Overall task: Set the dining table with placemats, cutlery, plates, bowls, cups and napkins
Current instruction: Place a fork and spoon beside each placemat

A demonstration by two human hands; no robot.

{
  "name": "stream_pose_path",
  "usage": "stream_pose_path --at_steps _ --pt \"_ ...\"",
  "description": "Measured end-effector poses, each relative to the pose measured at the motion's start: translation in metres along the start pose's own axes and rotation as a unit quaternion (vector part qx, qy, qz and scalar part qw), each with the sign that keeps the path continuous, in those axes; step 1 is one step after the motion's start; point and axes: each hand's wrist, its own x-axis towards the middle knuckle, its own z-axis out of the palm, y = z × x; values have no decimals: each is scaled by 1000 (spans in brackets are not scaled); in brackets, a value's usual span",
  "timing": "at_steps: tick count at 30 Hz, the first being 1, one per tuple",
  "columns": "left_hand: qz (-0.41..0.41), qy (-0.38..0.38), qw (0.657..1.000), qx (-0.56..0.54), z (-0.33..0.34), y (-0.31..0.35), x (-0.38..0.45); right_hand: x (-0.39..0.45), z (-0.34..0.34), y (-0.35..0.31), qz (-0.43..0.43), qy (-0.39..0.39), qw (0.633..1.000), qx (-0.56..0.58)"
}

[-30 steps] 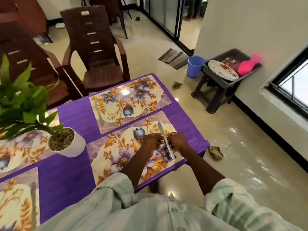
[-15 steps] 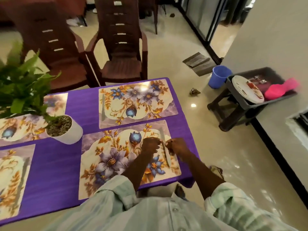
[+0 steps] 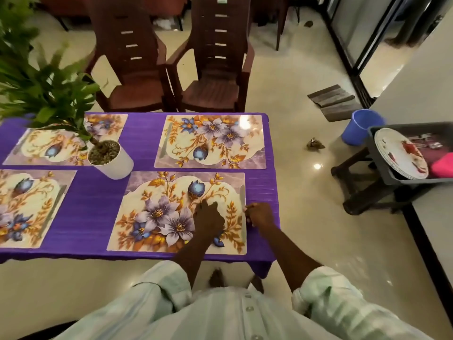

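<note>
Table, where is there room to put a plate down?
The middle of the far right placemat, right of its knife, is bare. The near right placemat is free left of the left hand. It is crowded around the potted plant.

placemats (image 3: 176, 212): glossy, smooth, floral print
tablecloth (image 3: 98, 192): purple cloth, matt, fine ribbed
knife (image 3: 242, 212): metal, dull shine
pot (image 3: 115, 163): white, smooth
chairs (image 3: 213, 69): brown moulded plastic
floor (image 3: 306, 217): glossy tile
crate (image 3: 382, 153): grey plastic, matt
bucket (image 3: 360, 128): blue plastic
sleeve (image 3: 343, 303): pale striped cloth
</note>
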Motion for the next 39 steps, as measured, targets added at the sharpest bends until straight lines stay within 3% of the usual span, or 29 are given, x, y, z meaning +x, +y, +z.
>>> stream_pose_path --at_steps 6,12,15,17,20,39 --pt "61 -10 997 49 -4 -2 9 6 11 -8 -34 2 997 -65" --pt "81 -16 990 118 -6 -3 18 8 8 2 -79 53 982 -166" --pt "78 -17 989 123 -6 -2 20 7 -2 2 -155 19 961 -228" --pt "77 -13 990 119 -3 -4 22 11 -6 0 -194 -46 931 -305" --pt "77 -10 991 112 0 -5 25 12 -8 -8 -200 -95 885 -410" --pt "78 -17 990 114 7 -9 36 3 -2 -6 -198 -62 883 -421"
